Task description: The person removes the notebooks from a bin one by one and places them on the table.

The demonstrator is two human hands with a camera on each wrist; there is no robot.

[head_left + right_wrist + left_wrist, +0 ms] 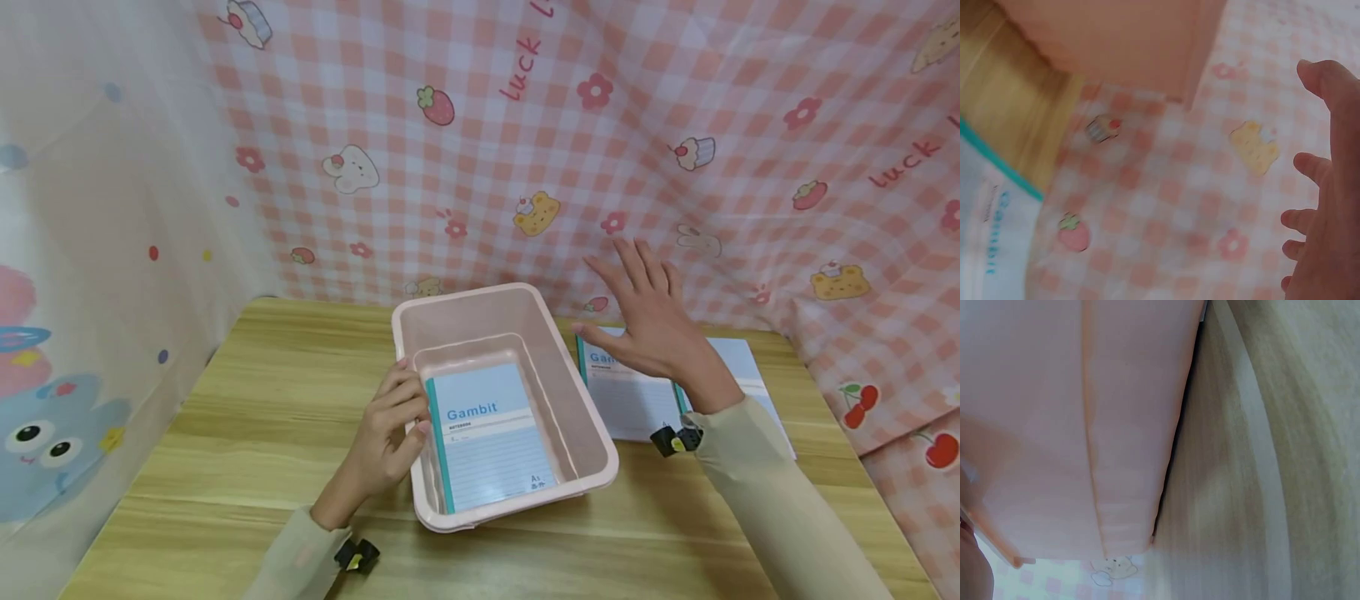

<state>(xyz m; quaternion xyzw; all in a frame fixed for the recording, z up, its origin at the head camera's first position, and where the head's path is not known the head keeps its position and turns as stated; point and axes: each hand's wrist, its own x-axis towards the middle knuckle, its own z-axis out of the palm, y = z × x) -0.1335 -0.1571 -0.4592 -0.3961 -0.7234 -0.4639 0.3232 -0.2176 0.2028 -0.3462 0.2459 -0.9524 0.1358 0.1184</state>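
A pale pink plastic bin stands on the wooden table, slightly turned. Flat inside it lies a light blue Gambit notebook with a green spine. My left hand grips the bin's left rim, its fingers curled over the edge. In the left wrist view the outer wall of the bin fills much of the picture. My right hand is raised with fingers spread and holds nothing. Below it, right of the bin, lie a second Gambit notebook and another notebook, partly hidden by the right hand and forearm.
Wood-grain table extends around the bin. Behind it hangs a pink checked cloth with cartoon prints, reaching down to the table's back edge. A white printed curtain hangs along the left side.
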